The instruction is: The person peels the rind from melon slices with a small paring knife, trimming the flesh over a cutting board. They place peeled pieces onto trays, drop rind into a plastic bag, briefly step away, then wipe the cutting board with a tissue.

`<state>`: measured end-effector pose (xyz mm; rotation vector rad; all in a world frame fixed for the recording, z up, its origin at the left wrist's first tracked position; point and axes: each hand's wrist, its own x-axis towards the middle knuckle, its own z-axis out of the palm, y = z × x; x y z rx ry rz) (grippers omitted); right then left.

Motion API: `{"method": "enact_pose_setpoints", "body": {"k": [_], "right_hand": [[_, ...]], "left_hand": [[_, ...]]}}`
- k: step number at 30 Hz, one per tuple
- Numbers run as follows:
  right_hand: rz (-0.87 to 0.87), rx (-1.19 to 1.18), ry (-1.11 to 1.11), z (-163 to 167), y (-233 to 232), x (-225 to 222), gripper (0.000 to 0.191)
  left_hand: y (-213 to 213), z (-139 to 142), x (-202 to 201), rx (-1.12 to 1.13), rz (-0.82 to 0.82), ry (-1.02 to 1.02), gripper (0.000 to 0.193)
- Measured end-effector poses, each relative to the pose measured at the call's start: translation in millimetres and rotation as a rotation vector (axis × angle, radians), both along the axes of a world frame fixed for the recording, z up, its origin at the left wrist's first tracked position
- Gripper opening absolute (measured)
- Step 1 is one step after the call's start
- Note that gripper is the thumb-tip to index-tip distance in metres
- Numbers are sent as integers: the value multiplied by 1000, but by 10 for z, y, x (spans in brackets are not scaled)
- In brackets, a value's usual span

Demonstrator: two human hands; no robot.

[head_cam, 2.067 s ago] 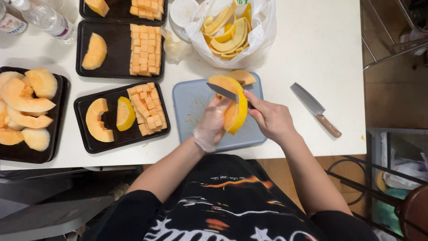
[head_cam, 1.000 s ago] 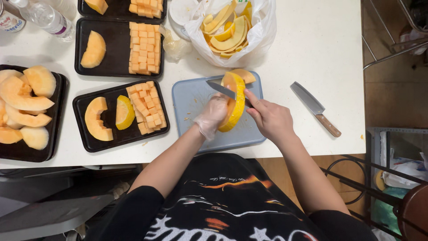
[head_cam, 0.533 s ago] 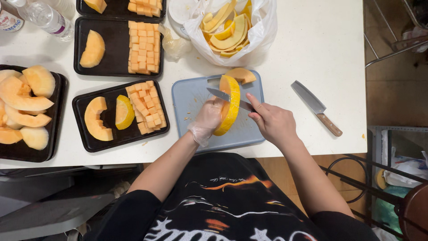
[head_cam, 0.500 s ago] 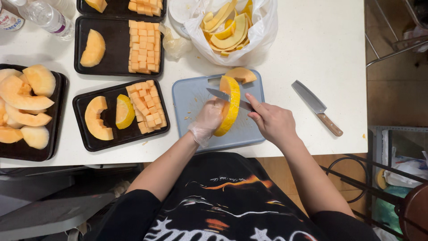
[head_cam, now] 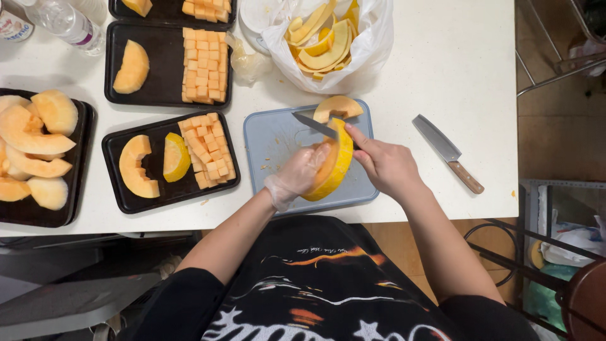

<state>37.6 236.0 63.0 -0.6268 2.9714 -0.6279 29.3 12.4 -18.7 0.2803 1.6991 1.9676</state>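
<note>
- Melon wedge (head_cam: 334, 165) stands on edge above the blue cutting board (head_cam: 278, 136), its long axis running from the person toward the far side.
- Left hand (head_cam: 297, 178), gloved, is clamped on the wedge's near, left side.
- Right hand (head_cam: 386, 165) is closed on a knife (head_cam: 314, 125), blade crossing the wedge's far end, pointing left.
- Spare knife (head_cam: 448, 153) lies to the right.

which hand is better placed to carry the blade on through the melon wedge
Right. The right hand already grips the knife, its blade at the melon wedge. The gloved left hand is busy steadying that wedge.
</note>
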Motion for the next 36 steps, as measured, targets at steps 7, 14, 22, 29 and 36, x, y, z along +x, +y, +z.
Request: {"method": "enact_pose_setpoints", "body": {"k": [7,14,22,29,36], "right_hand": [[-3,-6,102,-27,-84,16,50],[-69,47,-4,-70,-15,46,53],[-35,78,-24,-12,-59,-5,53],[-28,-22,-64,-23,-77,-79,52],[-32,2,-147,-59,-21,-196,54]], "left_hand": [[26,3,-110,-167,50,160,48],[14,-72,-144,-268,198,107,52],[-103,192,-122,-195,66,63,46],[-84,382,-97,-237,26,166,47],[-200,376,-149,-257,-9,124,46]]}}
